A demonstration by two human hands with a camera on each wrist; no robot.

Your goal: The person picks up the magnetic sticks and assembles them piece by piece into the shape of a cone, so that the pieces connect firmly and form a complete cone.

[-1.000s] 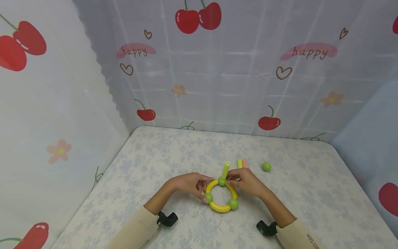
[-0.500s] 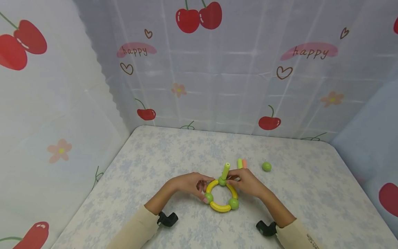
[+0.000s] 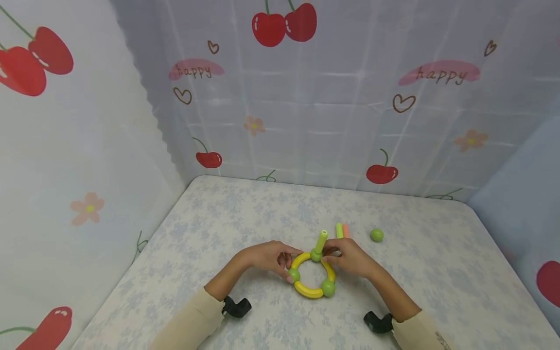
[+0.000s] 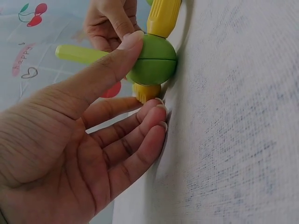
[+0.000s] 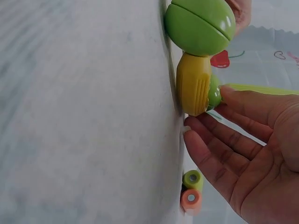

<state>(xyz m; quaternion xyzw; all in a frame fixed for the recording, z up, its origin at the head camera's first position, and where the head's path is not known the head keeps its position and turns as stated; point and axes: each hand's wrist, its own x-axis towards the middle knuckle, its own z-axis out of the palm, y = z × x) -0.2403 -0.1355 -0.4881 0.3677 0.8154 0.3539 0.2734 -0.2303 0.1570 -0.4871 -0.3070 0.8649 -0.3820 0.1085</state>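
A ring of yellow curved rods (image 3: pixel 308 291) joined by three green balls lies on the table. At its far side, a light green straight rod (image 3: pixel 321 242) rises from the far ball (image 3: pixel 315 255), leaning slightly right. My left hand (image 3: pixel 272 256) grips the ring's left side, its thumb on the left ball (image 4: pixel 156 60) and index finger along the yellow rod beyond. My right hand (image 3: pixel 350 257) pinches the ring at the far ball, thumb against it in the right wrist view. The near right ball (image 3: pixel 328 288) stands free of both hands.
Beyond the right hand lie a light green rod (image 3: pixel 339 230) and an orange rod (image 3: pixel 346 230), side by side. A loose green ball (image 3: pixel 376 235) sits to their right. Printed curtains (image 3: pixel 306 121) hang behind the table (image 3: pixel 245 209) and at its sides.
The ring has turned slightly clockwise between the hands, its far ball and upright rod shifting a little right. Both hands keep their hold. The head view has shifted slightly.
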